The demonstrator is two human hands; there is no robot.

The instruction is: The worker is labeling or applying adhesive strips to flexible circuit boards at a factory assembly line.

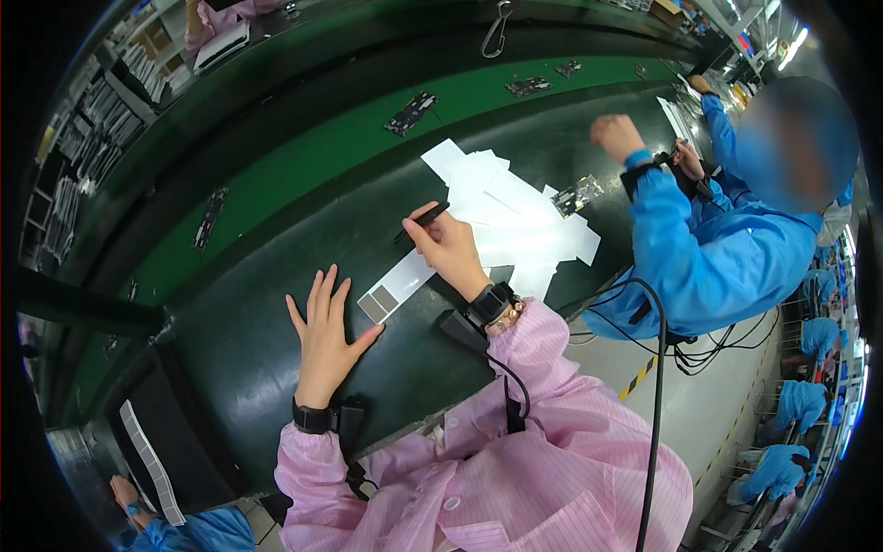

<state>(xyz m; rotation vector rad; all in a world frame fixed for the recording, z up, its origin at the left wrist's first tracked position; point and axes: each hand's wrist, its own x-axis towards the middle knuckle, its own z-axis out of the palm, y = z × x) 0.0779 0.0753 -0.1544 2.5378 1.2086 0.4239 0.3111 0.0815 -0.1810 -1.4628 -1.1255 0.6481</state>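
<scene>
My left hand (324, 342) lies over the dark green bench with its fingers spread. Its thumb tip is at the near end of a white strip (410, 274), where two grey square labels (378, 303) sit side by side. My right hand (451, 250) is closed on a slim black tool (430, 214), a pen or tweezers; its exact kind is unclear. This hand is over the strip's far end, which it partly hides. Just beyond it, a loose pile of white strips and sheets (501, 198) is spread across the bench.
A circuit board (577, 196) lies at the pile's right side. More boards (411, 114) rest along the green belt (340, 147) behind. At right, a co-worker in blue (708, 248) reaches over the bench. Lower left, a labelled strip (152, 460) lies on a black mat.
</scene>
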